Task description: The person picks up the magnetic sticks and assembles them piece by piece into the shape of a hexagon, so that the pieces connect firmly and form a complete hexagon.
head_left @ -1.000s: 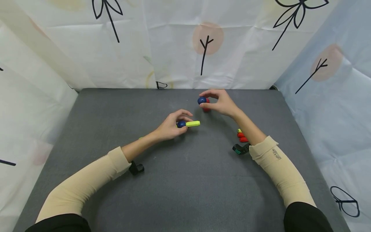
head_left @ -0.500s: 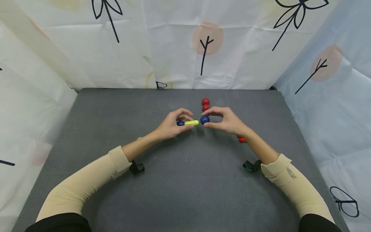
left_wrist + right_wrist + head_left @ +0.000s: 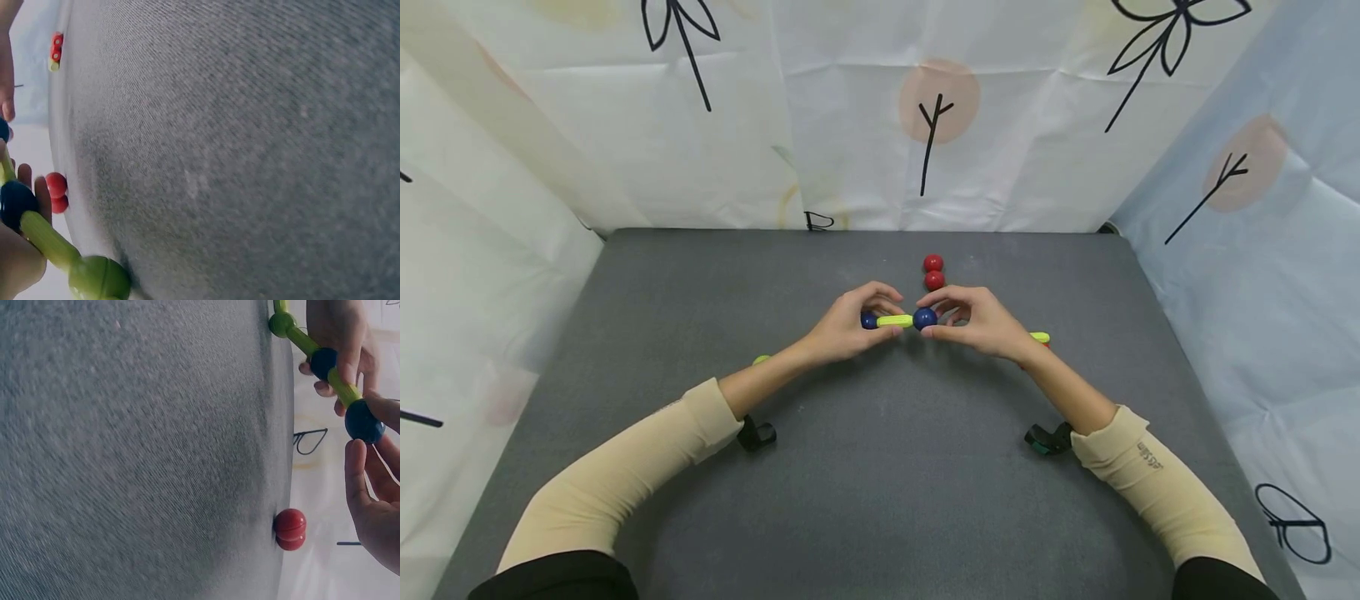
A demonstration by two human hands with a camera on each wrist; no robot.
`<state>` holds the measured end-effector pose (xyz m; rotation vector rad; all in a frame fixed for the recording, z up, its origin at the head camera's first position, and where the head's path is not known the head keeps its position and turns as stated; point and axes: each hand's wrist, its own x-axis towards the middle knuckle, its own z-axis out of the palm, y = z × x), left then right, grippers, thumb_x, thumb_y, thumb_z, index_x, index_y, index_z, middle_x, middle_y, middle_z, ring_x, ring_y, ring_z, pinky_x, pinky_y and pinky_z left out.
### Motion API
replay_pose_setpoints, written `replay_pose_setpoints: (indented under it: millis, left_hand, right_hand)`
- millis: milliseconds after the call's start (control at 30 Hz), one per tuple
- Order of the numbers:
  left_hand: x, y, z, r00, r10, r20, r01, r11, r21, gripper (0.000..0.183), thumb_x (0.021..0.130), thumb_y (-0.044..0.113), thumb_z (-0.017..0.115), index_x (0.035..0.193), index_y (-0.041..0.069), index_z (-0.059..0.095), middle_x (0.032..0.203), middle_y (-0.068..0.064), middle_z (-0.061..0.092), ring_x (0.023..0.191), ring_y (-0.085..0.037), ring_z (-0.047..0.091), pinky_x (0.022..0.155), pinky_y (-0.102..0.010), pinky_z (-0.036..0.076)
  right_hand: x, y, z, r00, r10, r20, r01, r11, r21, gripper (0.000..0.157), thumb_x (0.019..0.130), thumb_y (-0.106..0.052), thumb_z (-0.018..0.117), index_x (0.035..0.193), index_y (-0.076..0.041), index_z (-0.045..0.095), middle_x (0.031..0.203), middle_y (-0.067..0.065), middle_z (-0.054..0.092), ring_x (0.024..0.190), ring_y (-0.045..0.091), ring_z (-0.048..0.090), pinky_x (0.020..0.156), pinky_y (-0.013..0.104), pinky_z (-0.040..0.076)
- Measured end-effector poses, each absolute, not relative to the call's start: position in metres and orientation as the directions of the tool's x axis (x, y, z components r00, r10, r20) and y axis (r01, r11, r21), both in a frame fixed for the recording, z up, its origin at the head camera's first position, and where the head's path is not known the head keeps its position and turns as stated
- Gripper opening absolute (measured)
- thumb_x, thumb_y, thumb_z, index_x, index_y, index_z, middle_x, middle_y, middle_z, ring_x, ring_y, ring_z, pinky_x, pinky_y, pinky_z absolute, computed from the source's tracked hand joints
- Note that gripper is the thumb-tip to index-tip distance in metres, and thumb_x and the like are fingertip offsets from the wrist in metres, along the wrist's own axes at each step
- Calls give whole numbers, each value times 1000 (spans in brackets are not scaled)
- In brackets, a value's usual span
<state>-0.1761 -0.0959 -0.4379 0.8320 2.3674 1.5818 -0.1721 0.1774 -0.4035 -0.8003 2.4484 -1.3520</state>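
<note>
My left hand (image 3: pixel 848 325) grips a chain of toy rods and balls. In that chain, a yellow ridged rod (image 3: pixel 893 321) extends to the right from a blue ball (image 3: pixel 324 364). Behind that ball, a second yellow rod (image 3: pixel 50 240) runs to a green ball (image 3: pixel 100 278), low over the table in the left wrist view. Between thumb and fingertips, my right hand (image 3: pixel 981 321) pinches another blue ball (image 3: pixel 364 421), which meets the rod's free end. The left palm partly hides the chain in the head view.
Two red balls (image 3: pixel 934 272) sit together on the grey table (image 3: pixel 880 483) beyond the hands. Past the right wrist lie a yellow rod (image 3: pixel 1040 337) and red pieces (image 3: pixel 57 47), mostly hidden by the arm in the head view. Printed cloth (image 3: pixel 850 125) hangs behind the table.
My right hand has brought the blue ball from beside the red balls toward me, then left onto the rod's end. The red balls are uncovered. My left hand has hardly moved.
</note>
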Motion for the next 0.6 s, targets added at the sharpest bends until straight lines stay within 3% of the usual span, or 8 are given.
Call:
replay_pose_setpoints:
  millis: [133,367,600]
  left_hand:
    - [-173,-90,-436,-820,539,194,401,298,867,47,96,9,83,136,-3,61,120,-16,82,112,-33,78,98,-54,56]
    - [-172,-86,-435,-830,514,216,419,319,850,50,93,14,88,134,1,63,118,-8,84,106,-27,80,85,-39,54]
    - [-175,-83,-434,-826,525,206,413,314,855,52,89,20,92,132,5,70,117,-8,84,106,-28,79,93,-51,60]
  right_hand:
    - [-169,176,-406,-823,-565,60,-327,384,-864,40,94,-5,84,132,-1,73,127,18,75,109,28,73,93,23,62]
    - [-167,179,-406,-814,-579,38,-244,282,-928,36,97,3,77,132,6,71,132,26,70,112,28,76,96,24,63]
    - [-166,178,-406,-846,-532,33,-200,260,-945,32,95,2,80,126,5,74,125,27,75,107,25,80,92,26,65]
